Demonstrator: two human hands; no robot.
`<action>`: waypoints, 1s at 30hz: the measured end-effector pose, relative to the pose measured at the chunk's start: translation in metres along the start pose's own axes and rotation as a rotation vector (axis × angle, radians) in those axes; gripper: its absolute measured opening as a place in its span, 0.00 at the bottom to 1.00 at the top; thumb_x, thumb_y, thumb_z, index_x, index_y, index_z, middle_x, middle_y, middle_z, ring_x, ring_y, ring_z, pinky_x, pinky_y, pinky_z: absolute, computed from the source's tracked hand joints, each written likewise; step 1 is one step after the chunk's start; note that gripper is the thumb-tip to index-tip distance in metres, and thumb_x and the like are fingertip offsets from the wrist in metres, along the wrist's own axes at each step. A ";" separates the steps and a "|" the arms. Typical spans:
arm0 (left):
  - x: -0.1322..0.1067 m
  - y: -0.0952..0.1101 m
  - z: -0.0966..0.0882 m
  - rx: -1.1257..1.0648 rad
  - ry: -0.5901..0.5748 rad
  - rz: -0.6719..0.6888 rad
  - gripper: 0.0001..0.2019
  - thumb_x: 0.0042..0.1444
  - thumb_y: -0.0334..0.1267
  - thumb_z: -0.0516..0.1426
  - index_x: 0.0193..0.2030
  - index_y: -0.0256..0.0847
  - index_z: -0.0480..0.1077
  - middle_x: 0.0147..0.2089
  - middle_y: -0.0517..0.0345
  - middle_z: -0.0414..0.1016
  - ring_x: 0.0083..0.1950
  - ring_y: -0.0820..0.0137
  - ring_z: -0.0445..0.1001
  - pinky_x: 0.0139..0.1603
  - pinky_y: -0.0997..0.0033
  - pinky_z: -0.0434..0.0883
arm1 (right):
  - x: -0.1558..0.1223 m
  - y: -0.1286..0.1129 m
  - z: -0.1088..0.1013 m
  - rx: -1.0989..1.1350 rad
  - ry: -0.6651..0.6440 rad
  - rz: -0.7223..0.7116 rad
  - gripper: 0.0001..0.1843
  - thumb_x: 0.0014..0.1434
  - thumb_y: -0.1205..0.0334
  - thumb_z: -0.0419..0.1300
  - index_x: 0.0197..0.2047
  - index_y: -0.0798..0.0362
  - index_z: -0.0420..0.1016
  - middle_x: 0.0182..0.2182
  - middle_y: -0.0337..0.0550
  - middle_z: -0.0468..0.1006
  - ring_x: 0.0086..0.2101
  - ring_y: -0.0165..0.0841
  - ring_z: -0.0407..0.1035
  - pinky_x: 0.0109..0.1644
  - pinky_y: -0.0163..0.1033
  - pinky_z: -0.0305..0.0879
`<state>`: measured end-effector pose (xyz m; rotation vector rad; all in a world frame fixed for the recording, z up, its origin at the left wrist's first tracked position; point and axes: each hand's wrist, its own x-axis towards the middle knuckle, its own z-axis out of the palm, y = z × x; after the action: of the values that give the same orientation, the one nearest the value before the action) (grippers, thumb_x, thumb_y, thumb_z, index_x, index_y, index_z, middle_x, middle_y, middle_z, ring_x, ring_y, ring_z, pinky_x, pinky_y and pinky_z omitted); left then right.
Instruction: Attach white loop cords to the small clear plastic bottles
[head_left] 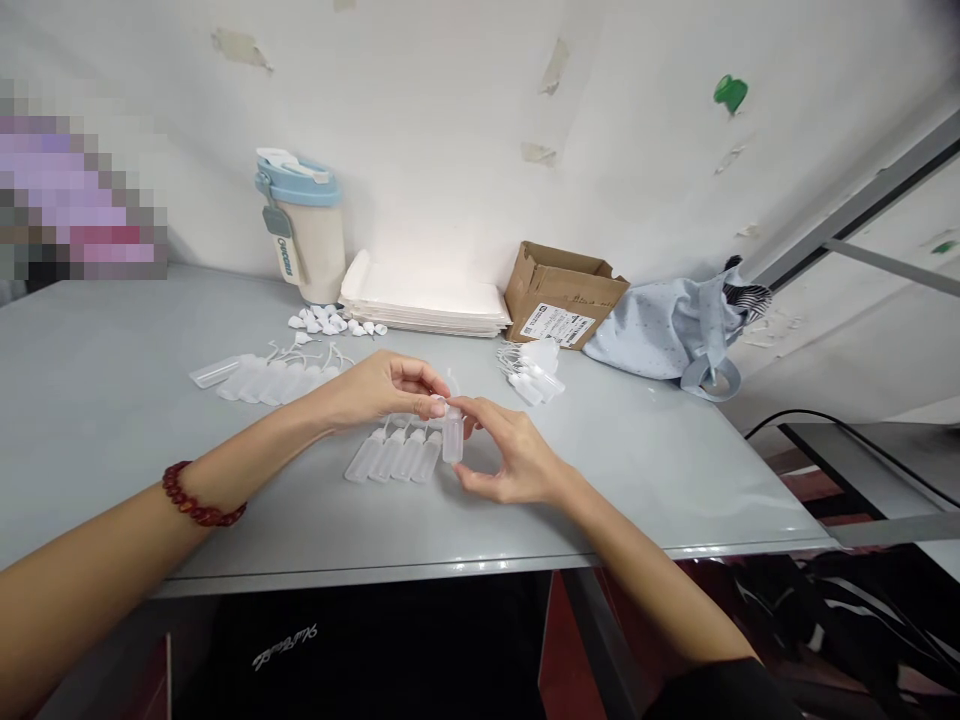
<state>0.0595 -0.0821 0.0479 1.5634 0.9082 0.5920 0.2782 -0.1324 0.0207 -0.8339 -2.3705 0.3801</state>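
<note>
A small translucent plastic squeeze bottle stands upright between my hands, just above the table. My right hand grips it, with fingers at its top and the thumb at its base. At the bottle's neck, the thumb and fingers of my left hand pinch the small white cap, mostly hidden by the fingertips. A thin white strip sticks up behind the fingers. Beside the held bottle, a row of several similar bottles lies on the table. More bottles lie left, partly behind my left forearm.
White caps lie in a pile near a blue-lidded tumbler. Stacked white sheets and an open cardboard box stand against the wall. Several bottles with tubes lie before the box. A light blue bag rests at right.
</note>
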 end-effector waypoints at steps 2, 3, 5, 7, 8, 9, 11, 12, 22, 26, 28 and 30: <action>0.000 -0.002 0.005 -0.038 -0.019 0.018 0.12 0.45 0.43 0.67 0.36 0.41 0.76 0.34 0.60 0.79 0.36 0.71 0.76 0.39 0.73 0.73 | 0.001 -0.001 0.000 0.032 0.013 -0.009 0.28 0.52 0.65 0.58 0.57 0.52 0.60 0.38 0.45 0.74 0.35 0.33 0.69 0.39 0.40 0.69; 0.001 -0.002 0.007 -0.057 -0.018 0.025 0.12 0.45 0.43 0.67 0.36 0.41 0.76 0.34 0.61 0.79 0.36 0.71 0.75 0.38 0.74 0.72 | 0.001 -0.001 0.000 0.048 0.027 -0.017 0.26 0.53 0.67 0.57 0.56 0.52 0.61 0.38 0.44 0.74 0.35 0.32 0.69 0.39 0.40 0.70; 0.001 -0.004 0.012 -0.092 0.007 0.035 0.12 0.45 0.42 0.67 0.35 0.41 0.76 0.33 0.61 0.79 0.36 0.72 0.76 0.37 0.75 0.72 | 0.002 0.000 0.003 0.079 0.067 -0.025 0.21 0.56 0.69 0.54 0.54 0.52 0.64 0.37 0.44 0.73 0.33 0.30 0.69 0.39 0.39 0.70; 0.002 -0.006 0.017 -0.115 0.035 0.043 0.12 0.43 0.41 0.68 0.34 0.40 0.76 0.32 0.61 0.79 0.36 0.71 0.76 0.38 0.75 0.72 | 0.002 0.002 0.009 0.099 0.123 -0.020 0.17 0.59 0.71 0.52 0.51 0.52 0.66 0.36 0.44 0.74 0.32 0.29 0.70 0.39 0.37 0.71; 0.003 -0.008 0.019 -0.122 0.044 0.046 0.12 0.43 0.41 0.68 0.34 0.40 0.76 0.33 0.60 0.79 0.37 0.71 0.76 0.39 0.74 0.72 | 0.002 0.003 0.011 0.102 0.153 -0.017 0.15 0.60 0.71 0.51 0.50 0.52 0.67 0.35 0.44 0.74 0.32 0.29 0.70 0.38 0.36 0.71; 0.003 -0.009 0.021 -0.129 0.053 0.045 0.12 0.43 0.41 0.68 0.34 0.39 0.76 0.33 0.60 0.79 0.37 0.70 0.77 0.40 0.73 0.73 | 0.003 0.004 0.014 0.102 0.180 -0.015 0.14 0.60 0.71 0.51 0.49 0.53 0.68 0.35 0.44 0.75 0.32 0.29 0.70 0.37 0.36 0.72; 0.004 -0.011 0.024 -0.144 0.071 0.041 0.13 0.44 0.41 0.68 0.35 0.39 0.76 0.33 0.59 0.80 0.38 0.69 0.77 0.41 0.71 0.73 | 0.003 0.005 0.017 0.097 0.210 -0.013 0.13 0.60 0.70 0.52 0.47 0.53 0.69 0.33 0.43 0.75 0.31 0.29 0.70 0.35 0.35 0.72; 0.004 -0.011 0.025 -0.150 0.083 0.038 0.13 0.43 0.41 0.68 0.35 0.39 0.76 0.33 0.59 0.80 0.38 0.69 0.77 0.42 0.71 0.73 | 0.003 0.005 0.017 0.098 0.215 -0.009 0.13 0.60 0.70 0.52 0.47 0.53 0.69 0.32 0.43 0.75 0.31 0.29 0.71 0.35 0.35 0.73; 0.002 -0.009 0.027 -0.139 0.207 0.056 0.15 0.45 0.44 0.67 0.36 0.37 0.75 0.30 0.58 0.77 0.32 0.71 0.74 0.36 0.71 0.71 | 0.005 0.002 0.007 0.353 0.265 0.262 0.12 0.58 0.65 0.57 0.46 0.52 0.72 0.36 0.44 0.77 0.33 0.29 0.74 0.37 0.36 0.76; 0.001 -0.007 0.030 -0.129 0.214 0.052 0.15 0.45 0.43 0.67 0.36 0.37 0.75 0.31 0.58 0.78 0.33 0.70 0.74 0.36 0.70 0.71 | 0.006 0.005 0.007 0.472 0.292 0.364 0.11 0.57 0.61 0.60 0.44 0.53 0.72 0.34 0.43 0.77 0.31 0.30 0.75 0.36 0.38 0.76; 0.001 -0.005 0.033 -0.123 0.217 0.047 0.14 0.45 0.43 0.67 0.36 0.37 0.75 0.31 0.58 0.77 0.33 0.71 0.75 0.36 0.71 0.71 | 0.006 0.005 0.007 0.506 0.297 0.407 0.11 0.57 0.60 0.60 0.44 0.53 0.72 0.33 0.42 0.77 0.31 0.30 0.75 0.36 0.38 0.75; 0.000 -0.005 0.035 -0.121 0.212 0.045 0.14 0.45 0.42 0.67 0.36 0.37 0.74 0.31 0.58 0.77 0.33 0.71 0.75 0.36 0.71 0.72 | 0.007 0.005 0.007 0.528 0.303 0.434 0.12 0.57 0.59 0.61 0.44 0.53 0.71 0.32 0.41 0.77 0.30 0.30 0.75 0.35 0.38 0.74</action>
<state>0.0868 -0.1022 0.0364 1.4333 0.9782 0.8418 0.2719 -0.1247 0.0159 -1.0485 -1.6817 0.9340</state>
